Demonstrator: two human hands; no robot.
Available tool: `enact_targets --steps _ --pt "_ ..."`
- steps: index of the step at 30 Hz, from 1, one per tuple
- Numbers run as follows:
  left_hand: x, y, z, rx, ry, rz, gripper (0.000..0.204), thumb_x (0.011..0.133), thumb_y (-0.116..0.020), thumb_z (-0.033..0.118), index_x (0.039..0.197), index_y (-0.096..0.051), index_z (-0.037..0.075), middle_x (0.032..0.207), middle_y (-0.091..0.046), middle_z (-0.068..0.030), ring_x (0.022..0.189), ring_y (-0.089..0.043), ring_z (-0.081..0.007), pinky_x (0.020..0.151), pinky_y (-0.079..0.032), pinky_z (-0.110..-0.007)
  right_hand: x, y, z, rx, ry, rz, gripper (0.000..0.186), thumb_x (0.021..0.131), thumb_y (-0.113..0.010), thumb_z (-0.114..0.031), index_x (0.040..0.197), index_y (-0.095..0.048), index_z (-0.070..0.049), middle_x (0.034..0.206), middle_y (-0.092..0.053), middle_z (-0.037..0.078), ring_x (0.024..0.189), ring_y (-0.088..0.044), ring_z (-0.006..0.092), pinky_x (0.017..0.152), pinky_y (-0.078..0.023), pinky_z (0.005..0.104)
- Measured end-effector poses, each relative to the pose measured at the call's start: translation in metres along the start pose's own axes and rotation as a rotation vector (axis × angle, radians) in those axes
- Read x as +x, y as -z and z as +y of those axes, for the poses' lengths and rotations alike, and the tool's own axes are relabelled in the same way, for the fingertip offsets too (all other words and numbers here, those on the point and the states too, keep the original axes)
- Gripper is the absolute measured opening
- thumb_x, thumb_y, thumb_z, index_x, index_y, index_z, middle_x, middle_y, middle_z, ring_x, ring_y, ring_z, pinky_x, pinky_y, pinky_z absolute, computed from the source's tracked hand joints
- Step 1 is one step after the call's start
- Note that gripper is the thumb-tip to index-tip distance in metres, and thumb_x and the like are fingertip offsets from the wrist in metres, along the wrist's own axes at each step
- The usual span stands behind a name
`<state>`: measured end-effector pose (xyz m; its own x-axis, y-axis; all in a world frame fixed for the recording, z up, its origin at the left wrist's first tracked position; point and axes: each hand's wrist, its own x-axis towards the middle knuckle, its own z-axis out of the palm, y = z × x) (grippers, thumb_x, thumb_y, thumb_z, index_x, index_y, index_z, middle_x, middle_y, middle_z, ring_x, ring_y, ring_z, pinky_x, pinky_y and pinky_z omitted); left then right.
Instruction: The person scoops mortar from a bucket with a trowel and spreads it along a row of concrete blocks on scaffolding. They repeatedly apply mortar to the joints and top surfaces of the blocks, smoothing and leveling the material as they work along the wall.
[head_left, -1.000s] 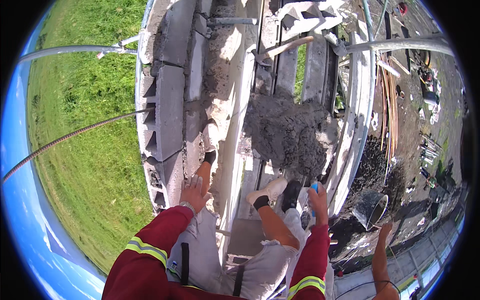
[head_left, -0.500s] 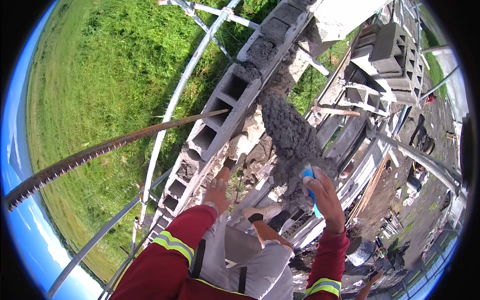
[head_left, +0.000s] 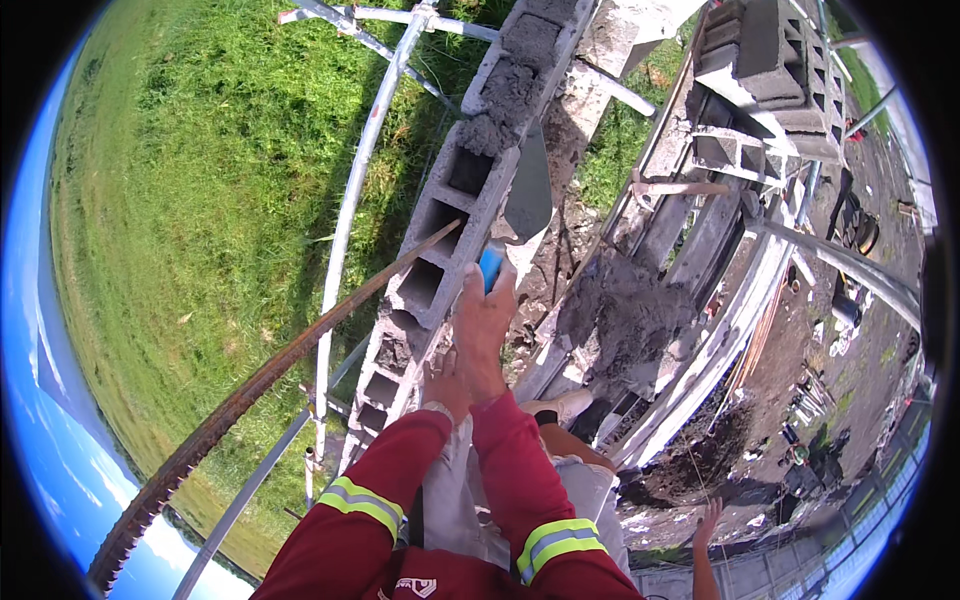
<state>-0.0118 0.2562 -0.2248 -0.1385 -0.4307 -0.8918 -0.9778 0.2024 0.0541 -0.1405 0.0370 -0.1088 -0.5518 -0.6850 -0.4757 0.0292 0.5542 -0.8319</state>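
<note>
My right hand (head_left: pixel 485 325) grips the blue handle of a trowel (head_left: pixel 530 190). Its grey blade lies along the right face of the block wall (head_left: pixel 432 255), next to the hollow cells. Wet mortar (head_left: pixel 512 90) covers the block tops farther along the wall. Just left of my right wrist, my left hand (head_left: pixel 444 385) rests near the wall's side with its fingers stretched out; part of it is hidden by the right arm. A rusty reinforcing bar (head_left: pixel 300 345) slants from the lower left up to an open block cell.
A mortar heap (head_left: pixel 630 315) lies on the planks to the right, near a hammer (head_left: pixel 680 188). Concrete blocks (head_left: pixel 775 60) are stacked at the far right. Scaffold tubes (head_left: pixel 365 170) stand left of the wall above grass. Another person's hand (head_left: pixel 708 520) shows at lower right.
My right hand has swung left from the mortar heap to the wall, bringing the trowel along. The dark mortar lump beside the wall is gone from there. My left hand stays close by.
</note>
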Motion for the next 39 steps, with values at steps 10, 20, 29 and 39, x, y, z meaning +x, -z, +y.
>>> enact_targets --steps 10,20,29,39 --pt "-0.023 0.025 0.037 -0.032 -0.043 0.136 0.095 0.096 -0.065 0.063 0.164 -0.038 0.002 0.17 -0.038 -0.0202 0.159 -0.031 -0.0402 0.132 -0.018 -0.052 0.022 0.404 0.333 -0.437 -0.257 0.287 0.037 0.098 -0.067 -0.028 0.114 -0.056 0.003 0.085 -0.07 0.023 0.08 -0.069 0.0434 0.073 -0.051 0.0545" --pt "-0.024 -0.031 0.068 0.142 -0.124 0.067 0.094 0.094 -0.071 0.055 0.158 -0.043 -0.007 0.166 -0.039 -0.0278 0.156 -0.034 -0.0449 0.13 -0.02 -0.056 -0.002 0.306 0.572 0.29 -0.785 0.752 0.017 0.095 -0.071 -0.016 0.097 -0.056 -0.009 0.075 -0.053 0.001 0.049 -0.05 0.0121 0.042 -0.036 0.0335" --pt "-0.024 -0.01 0.079 0.141 -0.152 0.146 0.09 0.093 -0.075 0.048 0.159 -0.043 -0.005 0.166 -0.04 -0.028 0.155 -0.034 -0.0464 0.129 -0.023 -0.055 0.029 0.286 0.515 1.147 -0.803 0.411 0.021 0.097 -0.07 -0.019 0.087 -0.052 -0.016 0.059 -0.043 -0.003 0.042 -0.04 0.0117 0.038 -0.033 0.0315" --pt "-0.02 0.014 0.071 0.189 -0.155 0.157 0.094 0.095 -0.07 0.056 0.162 -0.039 -0.003 0.167 -0.038 -0.0257 0.157 -0.032 -0.0435 0.131 -0.021 -0.054 -0.025 0.354 0.413 0.889 -0.698 0.449 0.017 0.096 -0.069 -0.016 0.092 -0.052 -0.015 0.061 -0.044 -0.006 0.044 -0.041 0.0073 0.039 -0.033 0.0278"
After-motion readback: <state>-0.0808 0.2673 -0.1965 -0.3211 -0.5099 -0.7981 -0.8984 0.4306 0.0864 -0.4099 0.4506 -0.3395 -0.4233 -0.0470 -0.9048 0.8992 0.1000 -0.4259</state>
